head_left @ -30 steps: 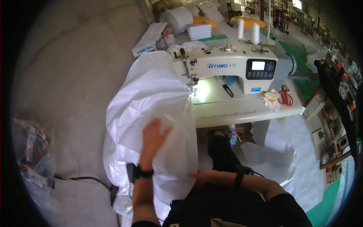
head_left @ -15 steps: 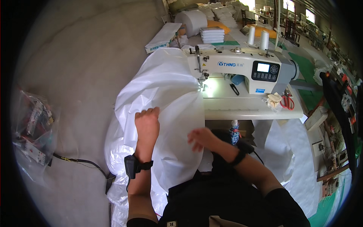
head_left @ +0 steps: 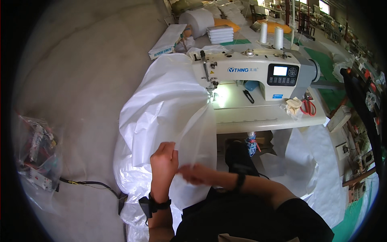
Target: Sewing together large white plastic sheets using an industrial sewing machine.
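A large white plastic sheet [head_left: 151, 105] hangs from the sewing machine [head_left: 242, 72] down over my lap, its upper part by the lit needle area. My left hand [head_left: 164, 160] is closed in a fist at the sheet, and a fold runs from the needle area down to it. My right hand [head_left: 196, 174] is beside the left one, in front of the sheet. It is smeared by motion, so what its fingers do is not clear. Both wrists wear black straps.
On the machine table lie black thread snips [head_left: 248, 96], red-handled scissors [head_left: 308, 107] and a crumpled cream cloth [head_left: 294, 105]. Two white thread cones [head_left: 278, 38] stand behind. A clear bag of parts [head_left: 38, 157] is on the floor at left, near a black cable [head_left: 90, 182].
My left fist has come down toward my body along the sheet. The right hand has moved left and down, close to the left one. The view has shifted slightly.
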{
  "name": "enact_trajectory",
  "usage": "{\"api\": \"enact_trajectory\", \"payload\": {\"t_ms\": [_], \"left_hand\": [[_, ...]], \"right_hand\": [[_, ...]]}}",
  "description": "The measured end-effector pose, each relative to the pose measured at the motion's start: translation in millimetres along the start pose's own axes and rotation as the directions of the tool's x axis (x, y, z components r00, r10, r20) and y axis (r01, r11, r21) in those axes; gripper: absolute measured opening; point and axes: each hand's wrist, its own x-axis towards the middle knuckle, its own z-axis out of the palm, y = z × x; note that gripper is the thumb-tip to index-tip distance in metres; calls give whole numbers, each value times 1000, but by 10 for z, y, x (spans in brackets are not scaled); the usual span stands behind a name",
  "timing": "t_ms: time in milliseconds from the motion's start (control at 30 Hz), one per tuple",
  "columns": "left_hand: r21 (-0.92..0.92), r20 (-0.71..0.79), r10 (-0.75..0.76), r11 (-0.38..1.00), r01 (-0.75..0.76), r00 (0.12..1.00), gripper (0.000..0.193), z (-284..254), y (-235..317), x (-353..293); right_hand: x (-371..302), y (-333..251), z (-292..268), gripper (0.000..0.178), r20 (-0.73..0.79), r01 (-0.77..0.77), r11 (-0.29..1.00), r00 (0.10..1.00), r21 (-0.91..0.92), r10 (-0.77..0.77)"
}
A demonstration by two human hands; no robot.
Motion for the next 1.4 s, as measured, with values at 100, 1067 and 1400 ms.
{"api": "enact_trajectory", "payload": {"t_ms": [100,1067,1400], "left_hand": [[-54,199,-27,998,38,980,6,84,-4,-231],[-110,528,-85,980,167,845,10,850,125,-815],[-494,780,-123,479,725,613,16,1056,-161,-989]], "right_hand": [[-517,84,23,43,7,-84,996,996,-35,84],[-529,646,-274,38,-373,-75,689,880,-721,-294],[-657,387,98,20,-213,-205,164,977,-965,-31]]}}
